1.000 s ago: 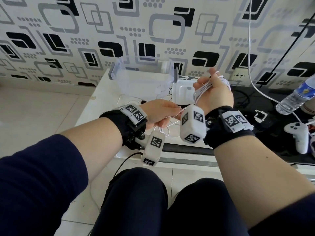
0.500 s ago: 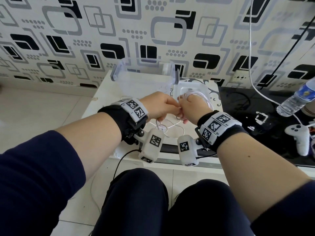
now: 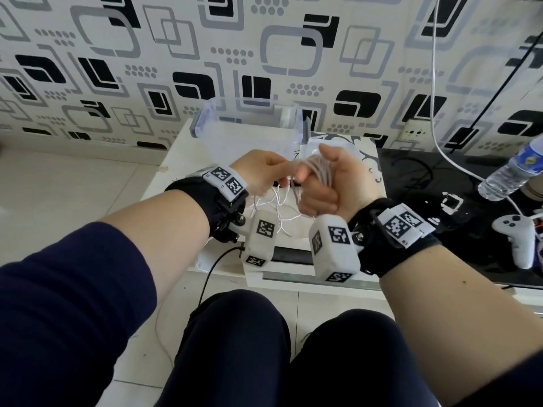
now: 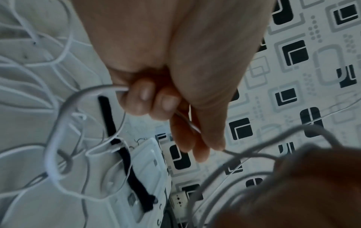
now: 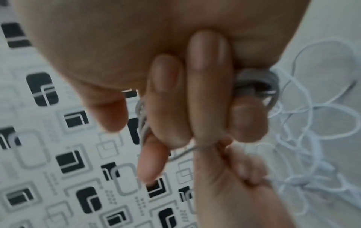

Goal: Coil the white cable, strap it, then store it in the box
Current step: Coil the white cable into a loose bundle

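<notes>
The white cable (image 3: 321,169) is wound in several loops round the fingers of my right hand (image 3: 311,179), which curl on the bundle (image 5: 254,80) above the white table (image 3: 182,148). My left hand (image 3: 283,170) pinches the free strand between thumb and fingers (image 4: 154,100) just left of the coil. From there the cable (image 4: 91,92) runs down to a loose tangle (image 3: 276,208) on the table. A black strap (image 4: 119,146) lies flat on the table under the hands. The clear plastic box (image 3: 246,127) stands open behind the hands, against the wall.
The box's white lid (image 3: 349,145) lies right of the box. On the black glass top (image 3: 426,195) to the right are a water bottle (image 3: 511,171) and a white controller (image 3: 517,239). Another white cord (image 3: 435,83) hangs down the wall by a socket (image 3: 417,133).
My right hand came down from beside the box to meet the left, then turned palm-up with the loops round its fingers. The left hand stayed put, holding the strand.
</notes>
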